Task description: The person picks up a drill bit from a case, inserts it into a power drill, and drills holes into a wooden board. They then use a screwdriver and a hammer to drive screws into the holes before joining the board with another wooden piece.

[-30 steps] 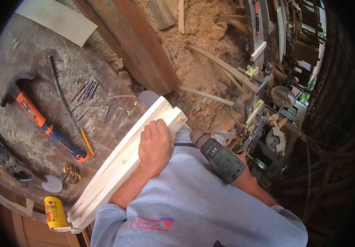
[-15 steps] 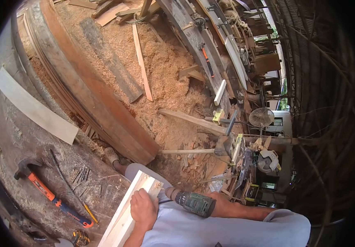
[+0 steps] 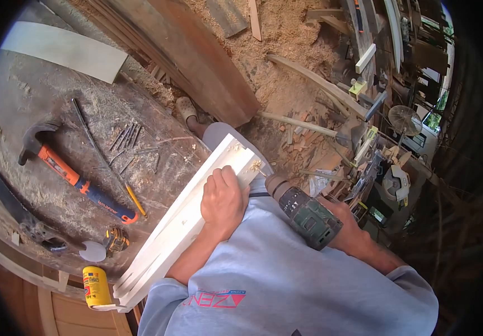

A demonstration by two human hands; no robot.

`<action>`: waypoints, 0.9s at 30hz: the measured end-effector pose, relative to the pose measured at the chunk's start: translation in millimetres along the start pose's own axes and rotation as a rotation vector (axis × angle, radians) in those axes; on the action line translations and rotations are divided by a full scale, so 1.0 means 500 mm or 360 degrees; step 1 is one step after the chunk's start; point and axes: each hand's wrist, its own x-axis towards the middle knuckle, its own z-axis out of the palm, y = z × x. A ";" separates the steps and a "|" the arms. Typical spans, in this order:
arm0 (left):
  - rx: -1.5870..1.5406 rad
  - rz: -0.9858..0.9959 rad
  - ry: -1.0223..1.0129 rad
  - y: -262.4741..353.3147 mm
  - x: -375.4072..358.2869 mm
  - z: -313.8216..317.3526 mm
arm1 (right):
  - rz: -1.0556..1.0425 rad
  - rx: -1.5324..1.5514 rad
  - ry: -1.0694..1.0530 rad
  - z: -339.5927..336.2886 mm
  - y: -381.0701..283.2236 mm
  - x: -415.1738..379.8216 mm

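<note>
A pale wooden workpiece [image 3: 166, 246] of long, narrow pieces side by side slants from the bench edge to my lap. My left hand [image 3: 222, 201] is closed over its near end, fingers curled on the top. Curled wood shavings [image 3: 256, 166] cling to the end face. My right hand [image 3: 339, 221] grips a dark green cordless drill [image 3: 308, 218], its handle mostly hidden. The drill's chuck [image 3: 276, 186] points at the shavings, and its bit tip meets the end of the wood in this view.
On the bench [image 3: 157, 129] lie an orange-and-blue claw hammer [image 3: 84, 182], several nails [image 3: 126, 137], a dark thin rod [image 3: 93, 131], a pencil [image 3: 135, 200] and a pale board [image 3: 65, 50]. A yellow bottle [image 3: 96, 285] sits at the bench's edge. Sawdust and timber cover the floor.
The camera view has turned downward, bringing the bench tools, yellow bottle and shirt more into sight. Both hands keep their holds, the drill still at the end of the wood.
</note>
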 end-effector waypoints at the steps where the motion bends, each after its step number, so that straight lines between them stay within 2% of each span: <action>1: 0.0004 -0.0003 -0.0015 0.000 0.001 0.000 | 0.0019 0.0051 0.0049 -0.001 0.001 0.002; 7: 0.0014 -0.0008 -0.0024 0.003 0.000 0.000 | 0.0004 -0.0131 -0.0048 -0.004 0.018 -0.001; 20: 0.0029 -0.0004 0.0039 0.006 0.004 0.002 | 0.0018 -0.0070 -0.0082 -0.005 0.011 0.007; 22: 0.0019 -0.0004 0.0022 0.004 0.000 0.001 | -0.0075 -0.0076 -0.0022 0.003 0.016 0.005; 25: 0.0045 -0.0028 0.0048 0.004 0.001 0.011 | 0.0002 -0.0075 -0.0084 -0.003 0.010 0.005; 27: 0.0084 0.0063 0.0042 0.004 0.006 0.001 | 0.0018 -0.0006 -0.0051 0.006 0.017 -0.004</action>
